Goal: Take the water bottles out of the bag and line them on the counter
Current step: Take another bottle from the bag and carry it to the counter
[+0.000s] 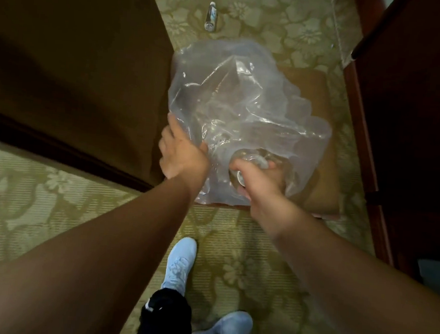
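Looking down on floral green-gold carpet [279,25] between a dark brown surface [77,47] and red-brown wood furniture [418,104], at a clear crinkled bag [232,101] on a brown board [321,181], left hand [180,155] pinching its rim, right hand [262,186] curled round a clear water bottle [251,160] in its mouth, another bottle [210,16] lying well beyond.
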A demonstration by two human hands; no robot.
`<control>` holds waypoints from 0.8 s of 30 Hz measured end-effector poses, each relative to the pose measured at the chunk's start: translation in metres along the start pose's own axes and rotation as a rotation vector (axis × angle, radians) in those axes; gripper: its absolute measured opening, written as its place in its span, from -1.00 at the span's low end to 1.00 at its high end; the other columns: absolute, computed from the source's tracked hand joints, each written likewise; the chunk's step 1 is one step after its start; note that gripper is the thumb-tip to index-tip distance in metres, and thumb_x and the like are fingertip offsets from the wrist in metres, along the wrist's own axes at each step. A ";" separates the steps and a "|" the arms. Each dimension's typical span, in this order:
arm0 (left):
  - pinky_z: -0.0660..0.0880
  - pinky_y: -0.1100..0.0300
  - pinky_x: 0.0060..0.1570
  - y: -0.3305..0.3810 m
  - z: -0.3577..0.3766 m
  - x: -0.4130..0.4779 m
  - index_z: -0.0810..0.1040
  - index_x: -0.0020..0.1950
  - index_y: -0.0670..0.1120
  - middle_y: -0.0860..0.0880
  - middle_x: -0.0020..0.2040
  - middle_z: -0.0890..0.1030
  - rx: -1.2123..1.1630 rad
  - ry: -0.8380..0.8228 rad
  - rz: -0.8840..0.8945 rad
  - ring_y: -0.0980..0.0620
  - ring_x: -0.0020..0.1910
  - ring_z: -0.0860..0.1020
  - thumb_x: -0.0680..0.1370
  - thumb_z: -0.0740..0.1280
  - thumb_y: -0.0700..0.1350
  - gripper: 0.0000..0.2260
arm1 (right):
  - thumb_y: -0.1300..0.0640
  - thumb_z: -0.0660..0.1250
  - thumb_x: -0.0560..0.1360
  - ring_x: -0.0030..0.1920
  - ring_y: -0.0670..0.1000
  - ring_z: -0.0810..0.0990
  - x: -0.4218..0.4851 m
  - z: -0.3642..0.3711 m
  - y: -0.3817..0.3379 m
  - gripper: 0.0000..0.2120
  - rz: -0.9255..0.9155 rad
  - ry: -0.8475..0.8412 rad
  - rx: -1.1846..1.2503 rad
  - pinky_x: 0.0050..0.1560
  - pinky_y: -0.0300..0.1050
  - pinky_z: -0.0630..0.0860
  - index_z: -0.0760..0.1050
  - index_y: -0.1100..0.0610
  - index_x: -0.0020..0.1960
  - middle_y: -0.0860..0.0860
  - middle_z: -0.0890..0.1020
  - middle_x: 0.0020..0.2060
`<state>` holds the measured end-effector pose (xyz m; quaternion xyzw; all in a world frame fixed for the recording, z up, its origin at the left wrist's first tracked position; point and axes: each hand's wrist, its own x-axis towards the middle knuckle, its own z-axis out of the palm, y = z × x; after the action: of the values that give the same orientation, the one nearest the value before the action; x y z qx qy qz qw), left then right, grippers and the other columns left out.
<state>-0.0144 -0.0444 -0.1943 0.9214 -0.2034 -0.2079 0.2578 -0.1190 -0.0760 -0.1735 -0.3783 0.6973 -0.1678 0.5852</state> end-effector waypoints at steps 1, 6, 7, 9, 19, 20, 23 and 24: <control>0.21 0.00 0.39 -0.003 -0.003 -0.009 -0.04 0.56 -0.04 -0.13 0.51 0.17 0.035 0.038 0.120 -0.11 0.49 0.16 0.54 0.30 -0.13 -0.30 | 0.00 0.41 -0.05 -0.08 0.07 0.65 -0.002 -0.003 0.002 -0.37 -0.040 0.033 -0.046 -0.01 0.09 0.64 0.54 0.03 0.04 0.01 0.67 -0.10; 0.13 -0.04 0.47 -0.022 -0.013 -0.049 0.10 0.55 -0.03 -0.10 0.52 0.21 0.270 -0.101 0.676 -0.09 0.51 0.15 0.41 0.23 -0.31 -0.27 | -0.04 0.38 -0.07 -0.02 0.13 0.65 -0.021 -0.026 0.002 -0.28 -0.087 0.083 -0.134 0.00 0.08 0.63 0.56 0.02 0.12 0.03 0.68 -0.03; 0.06 -0.01 0.49 -0.023 -0.014 -0.055 0.03 0.56 0.00 -0.06 0.55 0.15 0.320 -0.204 0.694 -0.05 0.54 0.08 0.43 0.22 -0.30 -0.26 | -0.03 0.39 -0.05 -0.03 0.13 0.65 -0.026 -0.030 0.002 -0.31 -0.076 0.081 -0.114 0.00 0.10 0.63 0.57 0.02 0.10 0.04 0.68 -0.03; -0.06 0.02 0.52 -0.024 -0.013 -0.063 -0.11 0.56 0.06 0.02 0.58 -0.01 0.451 -0.362 0.668 0.02 0.56 -0.06 0.49 0.21 -0.24 -0.25 | -0.03 0.42 -0.01 -0.07 0.13 0.66 -0.030 -0.037 0.000 -0.49 -0.052 0.075 -0.073 -0.02 0.13 0.64 0.57 0.01 -0.06 0.05 0.69 -0.07; 0.10 -0.06 0.46 0.001 -0.020 -0.069 -0.11 0.56 0.01 0.00 0.56 0.01 0.535 -0.550 0.438 -0.04 0.53 0.03 0.53 0.23 -0.12 -0.29 | -0.34 0.22 0.09 -0.19 0.13 0.59 -0.056 -0.069 -0.005 -0.44 -0.087 0.238 0.073 -0.15 0.04 0.55 0.54 0.04 -0.11 0.04 0.65 -0.17; 0.13 -0.07 0.45 0.002 -0.020 -0.068 -0.07 0.56 0.01 -0.01 0.55 0.06 0.520 -0.580 0.423 -0.06 0.52 0.07 0.53 0.23 -0.11 -0.31 | -0.34 0.23 0.09 -0.20 0.12 0.57 -0.060 -0.072 -0.005 -0.47 -0.079 0.249 0.090 -0.19 0.03 0.50 0.52 0.03 -0.16 0.04 0.64 -0.20; 0.29 -0.07 0.37 0.012 -0.025 -0.070 0.11 0.52 -0.06 -0.11 0.46 0.29 0.354 -0.656 0.327 -0.17 0.42 0.29 0.51 0.28 -0.06 -0.38 | -0.34 0.24 0.08 -0.16 0.13 0.59 -0.071 -0.079 -0.006 -0.43 -0.077 0.280 0.129 -0.22 0.00 0.46 0.55 0.05 -0.12 0.06 0.65 -0.18; 0.34 -0.05 0.33 0.017 -0.027 -0.071 0.18 0.48 -0.10 -0.15 0.41 0.37 0.268 -0.663 0.289 -0.20 0.36 0.36 0.50 0.29 -0.07 -0.43 | -0.34 0.24 0.07 -0.14 0.13 0.61 -0.075 -0.080 -0.008 -0.42 -0.081 0.296 0.146 -0.21 0.00 0.47 0.55 0.06 -0.12 0.06 0.65 -0.17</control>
<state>-0.0645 -0.0131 -0.1435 0.7915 -0.4288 -0.4278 0.0818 -0.1897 -0.0437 -0.0963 -0.3334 0.7462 -0.2954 0.4948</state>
